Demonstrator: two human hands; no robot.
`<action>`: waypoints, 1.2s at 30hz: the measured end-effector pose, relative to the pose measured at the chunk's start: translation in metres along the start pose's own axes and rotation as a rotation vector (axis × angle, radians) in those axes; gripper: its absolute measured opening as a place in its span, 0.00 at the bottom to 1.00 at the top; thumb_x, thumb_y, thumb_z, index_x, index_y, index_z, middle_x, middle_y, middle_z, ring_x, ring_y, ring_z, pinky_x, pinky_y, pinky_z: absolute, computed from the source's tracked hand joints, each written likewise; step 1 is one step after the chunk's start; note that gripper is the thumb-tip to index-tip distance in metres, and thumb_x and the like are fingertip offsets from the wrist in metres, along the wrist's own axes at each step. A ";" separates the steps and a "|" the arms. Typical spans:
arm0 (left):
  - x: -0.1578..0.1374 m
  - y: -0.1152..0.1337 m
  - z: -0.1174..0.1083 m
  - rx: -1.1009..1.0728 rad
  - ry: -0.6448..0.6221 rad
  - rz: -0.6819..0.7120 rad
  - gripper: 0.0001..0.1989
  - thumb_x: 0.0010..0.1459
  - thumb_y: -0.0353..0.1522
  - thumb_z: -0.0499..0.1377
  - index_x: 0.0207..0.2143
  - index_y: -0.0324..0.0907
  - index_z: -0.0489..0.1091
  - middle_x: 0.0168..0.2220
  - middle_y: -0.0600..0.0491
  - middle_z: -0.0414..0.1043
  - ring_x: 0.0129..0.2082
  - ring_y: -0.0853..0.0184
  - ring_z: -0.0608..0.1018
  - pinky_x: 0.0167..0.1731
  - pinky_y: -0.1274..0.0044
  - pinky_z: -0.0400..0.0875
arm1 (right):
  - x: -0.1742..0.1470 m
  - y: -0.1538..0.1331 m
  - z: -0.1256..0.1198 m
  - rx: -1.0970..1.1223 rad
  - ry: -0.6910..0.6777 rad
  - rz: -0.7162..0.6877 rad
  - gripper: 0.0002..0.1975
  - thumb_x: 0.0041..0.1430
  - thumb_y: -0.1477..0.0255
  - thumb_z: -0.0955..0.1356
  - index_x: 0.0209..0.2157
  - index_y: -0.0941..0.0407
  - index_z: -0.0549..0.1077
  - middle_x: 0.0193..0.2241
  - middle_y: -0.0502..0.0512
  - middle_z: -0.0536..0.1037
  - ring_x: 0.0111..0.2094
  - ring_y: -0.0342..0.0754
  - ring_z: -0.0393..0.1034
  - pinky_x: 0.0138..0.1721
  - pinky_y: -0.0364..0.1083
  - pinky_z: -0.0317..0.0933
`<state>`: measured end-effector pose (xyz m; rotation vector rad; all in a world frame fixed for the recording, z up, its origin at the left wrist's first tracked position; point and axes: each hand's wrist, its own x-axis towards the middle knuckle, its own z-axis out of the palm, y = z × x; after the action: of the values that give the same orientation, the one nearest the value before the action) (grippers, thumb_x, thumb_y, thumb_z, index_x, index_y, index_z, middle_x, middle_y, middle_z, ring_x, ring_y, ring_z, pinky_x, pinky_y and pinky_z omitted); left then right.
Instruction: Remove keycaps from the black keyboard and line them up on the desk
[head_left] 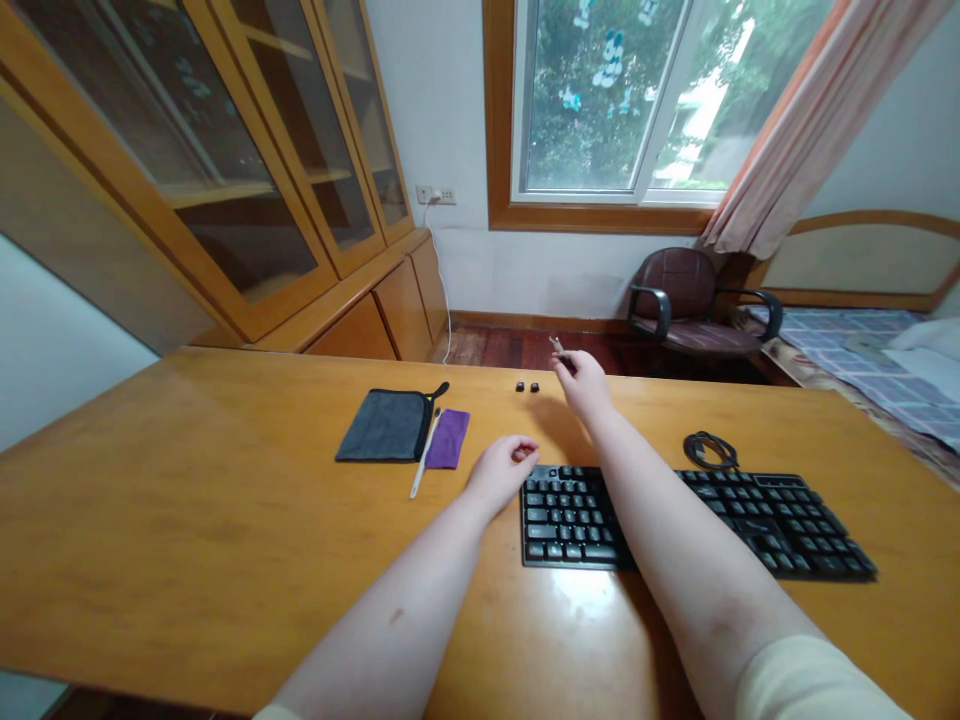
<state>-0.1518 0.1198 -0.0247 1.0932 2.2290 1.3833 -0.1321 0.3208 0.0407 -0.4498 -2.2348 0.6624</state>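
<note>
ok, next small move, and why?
Probably bring the small tool over the keyboard's top-left corner: the right hand holds it raised near two loose keys, and the left hand sits by that corner, seemingly ready to steady it.

Daylight enters by the window [645, 100]; glare whitens the desk [225, 530] just below the keyboard [574, 515], a dark shadow beside it, and wide-angle distortion slants the cabinet [289, 170].

Keyboard [577, 515] black, cable [697, 437] black, two keycaps [520, 387] black; big cloth [384, 425] dark grey, black-edged, small cloth [448, 438] purple, brush [423, 460] white. Desk [225, 530] yellow-brown wood grain, cabinet [405, 305] orange-brown, chair [679, 280] dark maroon with black armrests [661, 312]. Curtain [810, 130] pale pink, bedsheet [840, 345] blue-grey checked, wall [442, 100] white, floor [495, 345] reddish brown.
</note>
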 end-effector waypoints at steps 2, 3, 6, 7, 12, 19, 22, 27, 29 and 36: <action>-0.002 0.004 -0.001 0.042 -0.015 0.031 0.10 0.53 0.35 0.57 0.37 0.42 0.72 0.35 0.53 0.74 0.34 0.68 0.74 0.38 0.75 0.69 | -0.003 -0.010 -0.018 0.115 0.078 -0.006 0.16 0.59 0.63 0.61 0.32 0.58 0.75 0.31 0.57 0.74 0.36 0.49 0.68 0.39 0.47 0.61; -0.003 0.006 -0.002 0.055 -0.026 0.041 0.10 0.52 0.35 0.57 0.38 0.42 0.72 0.36 0.52 0.74 0.34 0.67 0.74 0.39 0.75 0.69 | -0.007 -0.015 -0.027 0.170 0.091 0.017 0.16 0.59 0.62 0.61 0.31 0.58 0.75 0.30 0.57 0.74 0.35 0.49 0.68 0.38 0.47 0.61; -0.006 0.014 -0.003 0.069 -0.069 0.070 0.12 0.52 0.35 0.58 0.39 0.42 0.72 0.38 0.52 0.74 0.37 0.67 0.75 0.40 0.75 0.69 | -0.031 -0.022 -0.049 0.306 0.024 0.123 0.15 0.56 0.61 0.64 0.32 0.58 0.75 0.29 0.55 0.74 0.33 0.48 0.68 0.37 0.46 0.61; -0.008 0.017 -0.003 0.081 -0.091 0.090 0.13 0.52 0.35 0.58 0.40 0.43 0.72 0.39 0.52 0.74 0.38 0.66 0.75 0.42 0.75 0.68 | -0.041 -0.022 -0.054 0.340 -0.009 0.184 0.15 0.54 0.60 0.65 0.32 0.58 0.75 0.28 0.55 0.74 0.32 0.47 0.68 0.36 0.46 0.61; -0.013 0.028 -0.006 0.243 -0.206 0.190 0.19 0.48 0.40 0.62 0.44 0.47 0.71 0.44 0.53 0.73 0.46 0.61 0.72 0.49 0.69 0.63 | -0.084 -0.009 -0.063 0.487 -0.155 0.367 0.14 0.52 0.60 0.67 0.30 0.58 0.70 0.19 0.50 0.71 0.22 0.44 0.66 0.28 0.44 0.61; -0.011 0.027 -0.008 0.298 -0.230 0.180 0.21 0.47 0.40 0.63 0.45 0.46 0.70 0.44 0.54 0.73 0.45 0.61 0.72 0.48 0.70 0.63 | -0.099 0.000 -0.052 0.505 -0.333 0.222 0.08 0.59 0.65 0.62 0.33 0.55 0.63 0.27 0.52 0.75 0.28 0.45 0.71 0.34 0.46 0.65; -0.010 0.024 -0.007 0.290 -0.239 0.183 0.21 0.47 0.40 0.63 0.45 0.46 0.70 0.44 0.53 0.73 0.45 0.61 0.72 0.48 0.70 0.63 | -0.101 -0.001 -0.048 0.449 -0.384 0.210 0.07 0.59 0.66 0.62 0.33 0.55 0.64 0.26 0.52 0.75 0.28 0.45 0.71 0.34 0.46 0.65; -0.009 0.022 -0.006 0.282 -0.237 0.167 0.22 0.47 0.41 0.63 0.45 0.46 0.70 0.44 0.53 0.73 0.46 0.61 0.72 0.48 0.70 0.63 | -0.102 -0.002 -0.045 0.429 -0.441 0.207 0.05 0.59 0.68 0.61 0.32 0.55 0.64 0.26 0.51 0.75 0.28 0.45 0.71 0.34 0.45 0.65; -0.009 0.023 -0.006 0.281 -0.237 0.163 0.22 0.47 0.41 0.63 0.45 0.46 0.70 0.44 0.52 0.73 0.46 0.61 0.72 0.48 0.70 0.63 | -0.102 -0.003 -0.044 0.412 -0.453 0.204 0.05 0.59 0.69 0.61 0.32 0.55 0.64 0.27 0.51 0.76 0.29 0.45 0.72 0.35 0.45 0.65; -0.009 0.024 -0.006 0.272 -0.237 0.172 0.21 0.47 0.40 0.63 0.45 0.46 0.71 0.43 0.52 0.73 0.45 0.60 0.72 0.48 0.70 0.63 | -0.103 -0.011 -0.052 0.377 -0.596 0.067 0.04 0.58 0.70 0.63 0.33 0.54 0.67 0.29 0.52 0.77 0.32 0.46 0.72 0.36 0.46 0.64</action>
<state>-0.1382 0.1153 -0.0028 1.4868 2.2322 0.9648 -0.0264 0.2774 0.0195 -0.1432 -2.5548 1.3649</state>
